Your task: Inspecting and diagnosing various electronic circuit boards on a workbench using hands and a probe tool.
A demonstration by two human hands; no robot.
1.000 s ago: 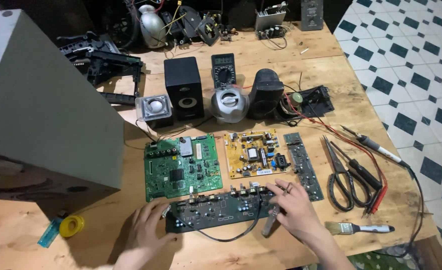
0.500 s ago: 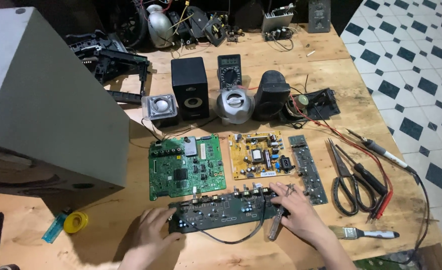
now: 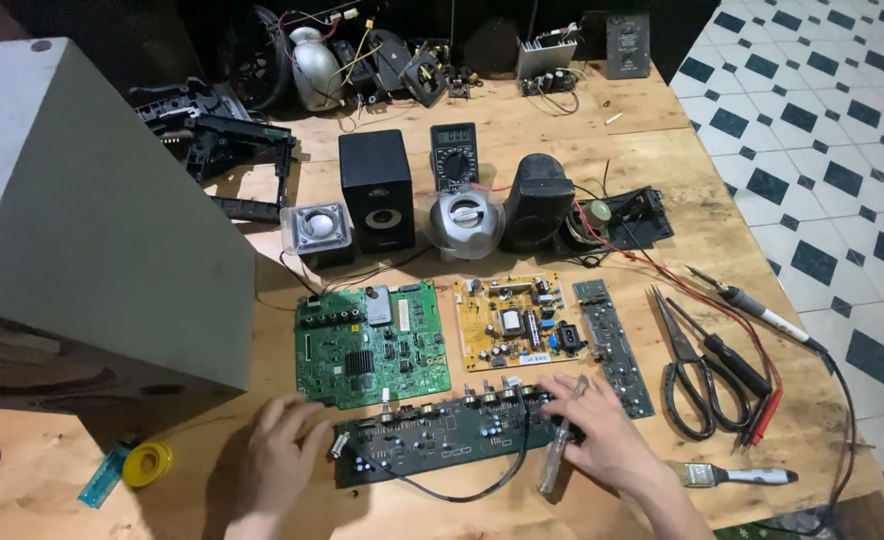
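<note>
Nearest to me, my left hand lies flat on the plywood worktop, fingers loosely spread, their tips touching the left end of the long dark circuit board. That board lies lengthwise between my two hands, studded with small metal knob shafts along its far edge, a thin black wire looping out beneath it. My right hand rests on the board's right end, fingers splayed; a slim grey tool lies slanted just beside the thumb, though I cannot tell if the hand grips it. To the right lie a paintbrush with a pale handle, black-handled scissors and a soldering iron on a dark cord. At the left edge sit a yellow tape roll and a translucent blue lighter.

Just beyond the dark board I see a square green circuit board, a yellow circuit board with blocky parts, and a narrow strip board. A large grey box, matte and flat-sided, looms left. Farther back stand a black box speaker, a rounded silver speaker, a clear cube speaker, a dark rounded speaker and a multimeter.
</note>
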